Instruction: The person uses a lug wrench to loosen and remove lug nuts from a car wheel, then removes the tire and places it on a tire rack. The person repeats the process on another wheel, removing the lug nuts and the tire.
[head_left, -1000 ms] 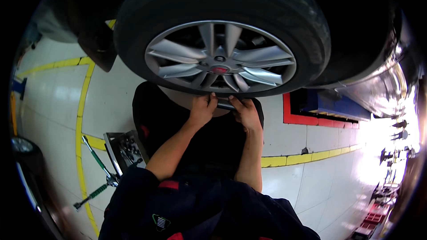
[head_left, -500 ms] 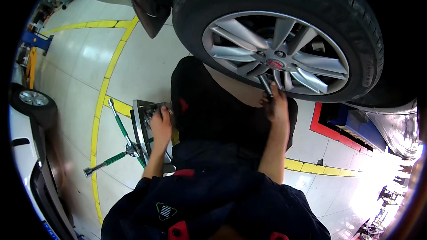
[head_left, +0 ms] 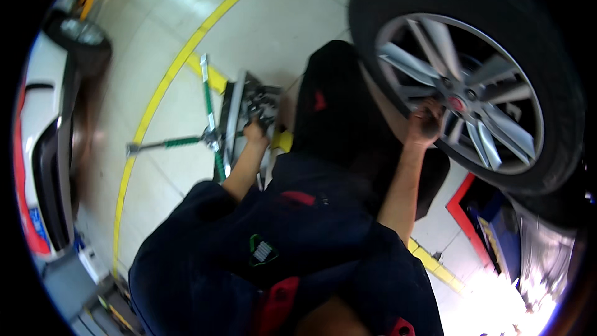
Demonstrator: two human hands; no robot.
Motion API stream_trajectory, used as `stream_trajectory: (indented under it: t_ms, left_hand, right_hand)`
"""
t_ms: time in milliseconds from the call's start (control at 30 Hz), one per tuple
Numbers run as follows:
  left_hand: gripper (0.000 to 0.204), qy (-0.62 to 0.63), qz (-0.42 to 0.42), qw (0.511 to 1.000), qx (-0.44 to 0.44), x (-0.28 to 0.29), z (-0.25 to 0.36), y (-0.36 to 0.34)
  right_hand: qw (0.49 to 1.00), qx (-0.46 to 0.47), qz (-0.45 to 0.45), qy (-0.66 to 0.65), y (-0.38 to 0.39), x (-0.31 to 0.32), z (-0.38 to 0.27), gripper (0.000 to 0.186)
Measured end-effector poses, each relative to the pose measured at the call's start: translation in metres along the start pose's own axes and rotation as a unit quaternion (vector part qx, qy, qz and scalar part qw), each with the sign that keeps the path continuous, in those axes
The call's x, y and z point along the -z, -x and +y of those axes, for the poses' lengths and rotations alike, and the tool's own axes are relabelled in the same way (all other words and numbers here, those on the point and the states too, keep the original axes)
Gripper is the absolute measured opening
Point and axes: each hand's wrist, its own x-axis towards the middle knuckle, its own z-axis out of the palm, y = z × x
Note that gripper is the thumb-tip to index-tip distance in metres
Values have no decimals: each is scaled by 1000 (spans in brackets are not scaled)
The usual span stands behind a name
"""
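Beside the hub of a silver alloy wheel [head_left: 491, 137], my right hand [head_left: 426, 123] is closed around a rod-like tool. Its dark rounded end shows at the palm, and my fingers hide the rest. The wheel has a black tyre [head_left: 382, 9] and a red centre cap [head_left: 457, 104]. Lower and to the left, my left hand [head_left: 255, 132] reaches into a metal tray [head_left: 234, 126] among small dark metal parts [head_left: 264, 101]. Blur hides its fingertips, so its grip is unclear. A four-way lug wrench [head_left: 181, 142] with green sleeves rests against the tray's left side.
My bent knee [head_left: 336, 81] stands between tray and wheel. A white car [head_left: 46, 93] is at the far left. Yellow lines [head_left: 166, 90] cross the pale tiled floor. Red edging [head_left: 461, 202] and a blue block [head_left: 505, 236] lie below the wheel on the right.
The whole view has turned and shifted, so the wheel sits further right. My left hand has gone from the tray's edge deeper into it. My right hand is closer to the hub.
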Motion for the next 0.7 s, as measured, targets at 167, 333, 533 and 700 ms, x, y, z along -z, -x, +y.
stream_trajectory:
  t_ms: [167, 333, 533, 700]
  left_hand:
    - [26, 58, 12, 997, 49, -1, 8, -36]
    - [22, -57, 34, 998, -18, -15, 16, -16]
    - [18, -393, -61, 781, -481, -76, 49, 52]
    - [13, -250, -343, 802, -420, -169, 62, 150]
  right_hand:
    - [980, -107, -89, -140, -18, -3, 30, 15]
    - [942, -135, 40, 304, -18, -2, -21, 15]
    - [756, 161, 301, 559, -11, -38, 28, 18]
    - [993, -49, 107, -4, 4, 14, -19, 36]
